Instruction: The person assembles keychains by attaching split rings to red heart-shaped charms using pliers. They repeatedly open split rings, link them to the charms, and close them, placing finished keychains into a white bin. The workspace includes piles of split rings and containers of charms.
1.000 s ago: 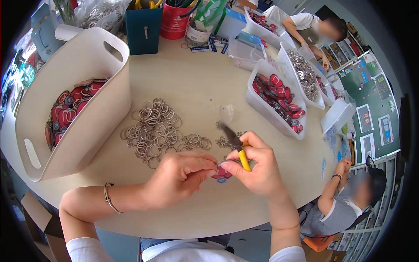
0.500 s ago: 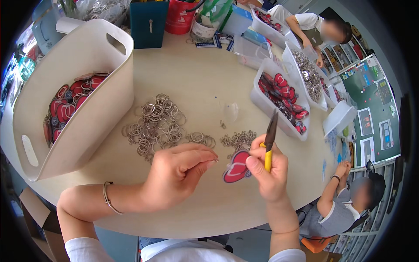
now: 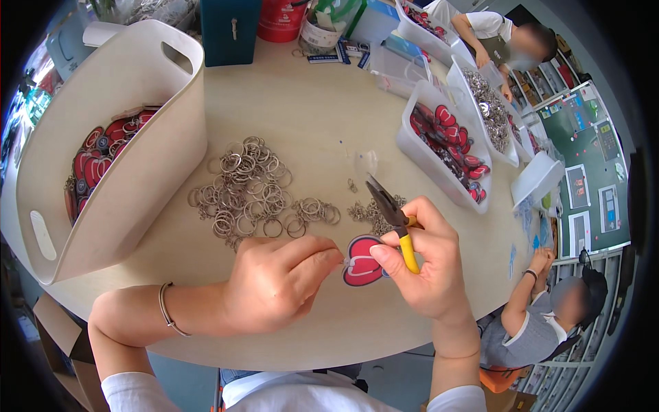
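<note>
My right hand [image 3: 436,271] pinches a flat red heart-shaped charm [image 3: 361,270] between thumb and finger. The same hand also keeps hold of pliers [image 3: 410,251] with yellow handles, their dark jaws parted and pointing up and to the left. At the charm's left edge, the closed fingertips of my left hand [image 3: 274,281] meet it, pinching a small metal piece mostly hidden by the fingers. Beyond my left hand lies a pile of split key rings [image 3: 250,189]. A heap of small metal links [image 3: 377,214] sits behind the charm, partly covered by my right hand and the pliers.
A big cream tub [image 3: 161,137] of red charms stands at the left. White bins of charms [image 3: 410,141] and metal parts [image 3: 486,103] line the right side. Behind are a teal box [image 3: 230,34] and red bucket [image 3: 280,20]. Two other people sit at the right.
My left hand has turned palm-down and its fingertips have come to the charm's edge. The charm has moved slightly left, and the pliers have tipped leftward in my right hand.
</note>
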The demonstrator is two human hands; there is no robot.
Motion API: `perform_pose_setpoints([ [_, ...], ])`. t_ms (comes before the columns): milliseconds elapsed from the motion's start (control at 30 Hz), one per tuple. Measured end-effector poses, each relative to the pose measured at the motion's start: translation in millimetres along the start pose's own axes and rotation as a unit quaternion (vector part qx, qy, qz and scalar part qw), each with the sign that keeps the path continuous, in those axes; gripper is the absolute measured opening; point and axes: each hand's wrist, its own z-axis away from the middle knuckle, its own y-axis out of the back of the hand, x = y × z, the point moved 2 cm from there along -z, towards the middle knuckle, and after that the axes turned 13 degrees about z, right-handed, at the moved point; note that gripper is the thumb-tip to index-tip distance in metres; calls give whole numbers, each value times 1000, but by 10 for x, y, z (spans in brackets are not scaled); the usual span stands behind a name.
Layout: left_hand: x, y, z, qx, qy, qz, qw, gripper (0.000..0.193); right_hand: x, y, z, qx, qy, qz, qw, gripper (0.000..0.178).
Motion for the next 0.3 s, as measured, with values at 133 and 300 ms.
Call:
perform_pose_setpoints([
  [133, 4, 20, 6, -11, -57, -66, 996, 30, -31, 11, -6, -23, -12, 43, 999, 24],
  [300, -55, 56, 15, -4, -35, -29, 999, 34, 41, -25, 26, -88, -104, -70, 988, 26],
])
